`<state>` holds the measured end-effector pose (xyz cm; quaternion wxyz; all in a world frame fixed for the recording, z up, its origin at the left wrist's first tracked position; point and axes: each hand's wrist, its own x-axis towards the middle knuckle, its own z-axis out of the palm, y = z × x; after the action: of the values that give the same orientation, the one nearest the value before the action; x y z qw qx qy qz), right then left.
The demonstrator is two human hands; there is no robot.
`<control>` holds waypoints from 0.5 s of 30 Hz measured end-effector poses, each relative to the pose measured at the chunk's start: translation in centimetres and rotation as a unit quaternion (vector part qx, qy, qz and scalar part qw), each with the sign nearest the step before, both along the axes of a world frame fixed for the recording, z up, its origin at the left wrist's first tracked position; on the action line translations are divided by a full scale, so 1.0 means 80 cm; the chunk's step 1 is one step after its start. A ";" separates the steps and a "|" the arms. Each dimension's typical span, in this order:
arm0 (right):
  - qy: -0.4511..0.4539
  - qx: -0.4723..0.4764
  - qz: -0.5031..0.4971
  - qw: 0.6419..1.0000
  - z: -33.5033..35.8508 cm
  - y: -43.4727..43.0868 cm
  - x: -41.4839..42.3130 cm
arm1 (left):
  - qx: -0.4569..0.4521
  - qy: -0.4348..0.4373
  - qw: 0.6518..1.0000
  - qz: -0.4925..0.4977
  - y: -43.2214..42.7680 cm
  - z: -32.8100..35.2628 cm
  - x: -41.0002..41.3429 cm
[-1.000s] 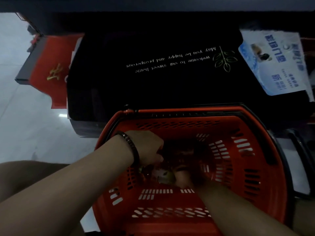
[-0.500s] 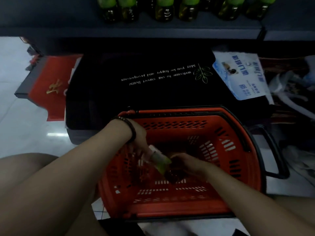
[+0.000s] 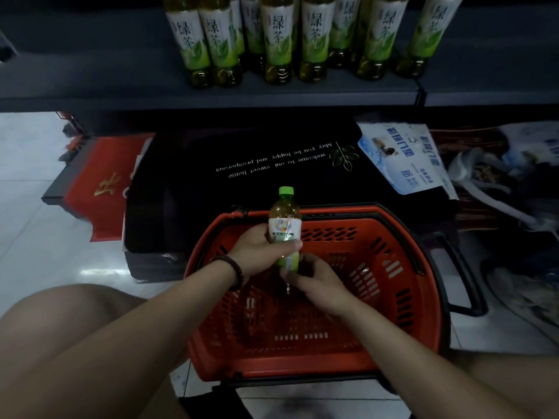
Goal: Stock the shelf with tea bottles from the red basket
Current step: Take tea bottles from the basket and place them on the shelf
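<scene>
1. The basket [image 3: 423,267] sits under both hands, easy to reach.
2. The left hand [image 3: 260,252] wraps round the bottle [image 3: 284,225], upright above the basket. The right hand [image 3: 314,282] curls round its bottom to steady it.
3. Past the hands, the shelf [image 3: 90,71] has a row [image 3: 278,40] where it likely goes.

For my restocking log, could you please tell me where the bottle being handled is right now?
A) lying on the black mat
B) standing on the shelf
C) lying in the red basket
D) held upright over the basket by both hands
D: the tea bottle stands cap-up above the red basket, the left hand gripping its label and the right hand holding its lower end.
</scene>
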<state>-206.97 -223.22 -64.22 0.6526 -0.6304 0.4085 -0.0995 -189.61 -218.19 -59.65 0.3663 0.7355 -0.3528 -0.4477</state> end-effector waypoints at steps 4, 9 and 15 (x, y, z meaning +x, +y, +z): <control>0.122 -0.077 0.046 0.989 -0.018 -0.030 0.005 | 0.011 -0.087 0.995 0.045 -0.015 -0.011 0.022; 0.299 -0.129 0.198 0.925 -0.066 -0.062 -0.012 | -0.014 -0.175 0.984 0.005 -0.021 -0.035 0.039; 0.344 -0.035 0.135 0.929 -0.102 -0.081 0.009 | -0.032 -0.186 0.982 0.001 -0.032 -0.049 0.046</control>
<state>-206.26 -229.72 -72.38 0.4569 -0.6976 0.5153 0.1978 -185.95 -220.79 -63.60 0.3183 0.7942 -0.4280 -0.2913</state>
